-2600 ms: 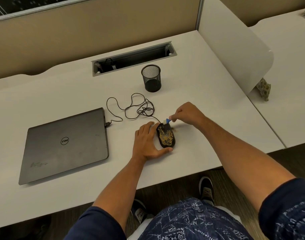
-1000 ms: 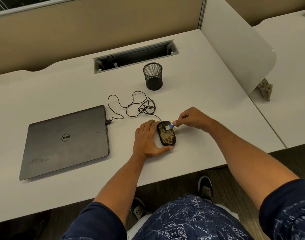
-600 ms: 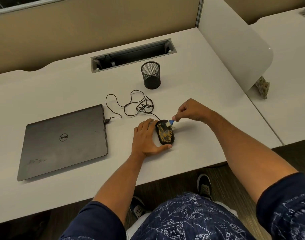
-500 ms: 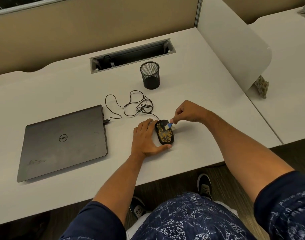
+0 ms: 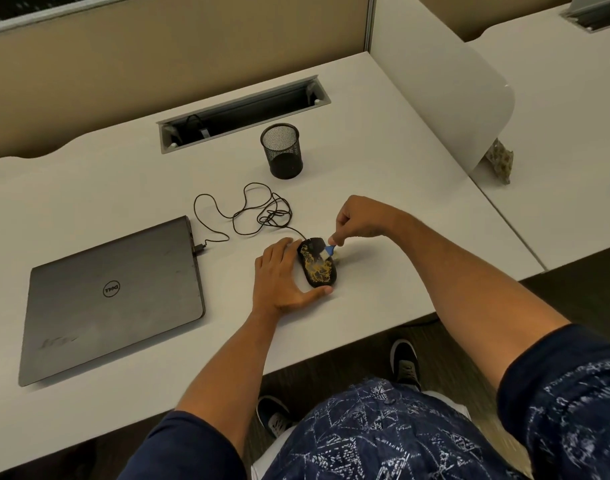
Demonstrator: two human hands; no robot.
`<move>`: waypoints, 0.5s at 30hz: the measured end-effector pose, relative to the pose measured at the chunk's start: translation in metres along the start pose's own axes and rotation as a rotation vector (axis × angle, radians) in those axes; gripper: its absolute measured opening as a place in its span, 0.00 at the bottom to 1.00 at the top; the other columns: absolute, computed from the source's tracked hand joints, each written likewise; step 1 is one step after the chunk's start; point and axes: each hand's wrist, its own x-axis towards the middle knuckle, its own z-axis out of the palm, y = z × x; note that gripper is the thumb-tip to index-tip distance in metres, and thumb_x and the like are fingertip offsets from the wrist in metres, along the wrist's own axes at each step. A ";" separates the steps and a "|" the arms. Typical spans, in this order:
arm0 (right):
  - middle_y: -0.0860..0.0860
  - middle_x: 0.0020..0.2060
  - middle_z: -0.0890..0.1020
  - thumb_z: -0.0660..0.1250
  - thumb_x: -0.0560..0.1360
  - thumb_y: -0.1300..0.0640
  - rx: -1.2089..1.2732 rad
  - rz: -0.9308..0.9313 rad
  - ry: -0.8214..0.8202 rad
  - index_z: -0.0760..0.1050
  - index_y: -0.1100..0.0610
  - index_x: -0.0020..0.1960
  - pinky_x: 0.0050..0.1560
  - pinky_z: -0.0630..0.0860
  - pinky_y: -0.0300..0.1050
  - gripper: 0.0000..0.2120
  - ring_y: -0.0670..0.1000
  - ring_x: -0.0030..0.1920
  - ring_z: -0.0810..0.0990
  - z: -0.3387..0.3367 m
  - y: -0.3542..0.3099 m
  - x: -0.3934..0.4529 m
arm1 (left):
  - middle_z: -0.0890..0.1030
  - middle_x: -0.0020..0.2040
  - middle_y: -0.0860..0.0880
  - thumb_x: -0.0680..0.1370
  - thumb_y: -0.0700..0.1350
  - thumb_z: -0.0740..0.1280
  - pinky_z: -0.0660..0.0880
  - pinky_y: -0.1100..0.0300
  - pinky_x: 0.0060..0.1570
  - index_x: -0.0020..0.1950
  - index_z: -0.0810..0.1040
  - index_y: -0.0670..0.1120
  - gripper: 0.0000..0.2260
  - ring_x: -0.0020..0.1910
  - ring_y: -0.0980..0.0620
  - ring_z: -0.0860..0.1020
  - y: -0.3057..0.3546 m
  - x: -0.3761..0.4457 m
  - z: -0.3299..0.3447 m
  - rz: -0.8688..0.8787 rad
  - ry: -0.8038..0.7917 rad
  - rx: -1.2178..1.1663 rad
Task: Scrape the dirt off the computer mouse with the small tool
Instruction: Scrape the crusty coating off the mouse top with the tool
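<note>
A black computer mouse (image 5: 318, 268) smeared with yellow-brown dirt lies on the white desk (image 5: 383, 188). My left hand (image 5: 282, 275) wraps its left side, thumb curled under its near end, holding it in place. My right hand (image 5: 357, 220) sits just beyond the mouse's right side, fingers pinched on a small blue tool (image 5: 329, 251) whose tip touches the mouse's upper right part. A small bit of pale debris lies on the desk right of the mouse.
The mouse's tangled black cable (image 5: 258, 213) runs left to a closed grey laptop (image 5: 113, 292). A black mesh cup (image 5: 282, 150) stands behind. A cable slot (image 5: 241, 116) is cut in the desk. A white divider panel (image 5: 445, 74) rises on the right.
My right hand has shifted the tool a little down the mouse's right upper side. My left hand keeps the same hold on the mouse. The camera view moved slightly.
</note>
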 end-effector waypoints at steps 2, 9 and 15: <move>0.46 0.25 0.74 0.78 0.70 0.52 -0.053 0.032 -0.024 0.85 0.59 0.37 0.32 0.64 0.40 0.10 0.46 0.29 0.68 -0.002 0.005 -0.002 | 0.70 0.73 0.49 0.64 0.83 0.61 0.67 0.50 0.68 0.76 0.68 0.51 0.51 0.72 0.47 0.67 0.000 0.000 -0.001 0.002 0.001 0.001; 0.48 0.24 0.72 0.78 0.70 0.51 0.087 0.013 0.064 0.86 0.60 0.38 0.30 0.62 0.40 0.11 0.47 0.27 0.65 -0.007 0.006 -0.006 | 0.70 0.73 0.49 0.64 0.83 0.60 0.68 0.49 0.68 0.76 0.68 0.51 0.51 0.71 0.47 0.68 0.000 0.000 0.000 0.004 -0.005 0.010; 0.49 0.26 0.74 0.78 0.70 0.51 0.122 0.028 0.073 0.87 0.61 0.40 0.32 0.64 0.39 0.12 0.46 0.29 0.67 0.007 0.000 -0.001 | 0.70 0.74 0.49 0.64 0.83 0.61 0.69 0.47 0.67 0.76 0.67 0.52 0.51 0.71 0.47 0.68 -0.001 0.000 0.001 0.000 -0.007 0.009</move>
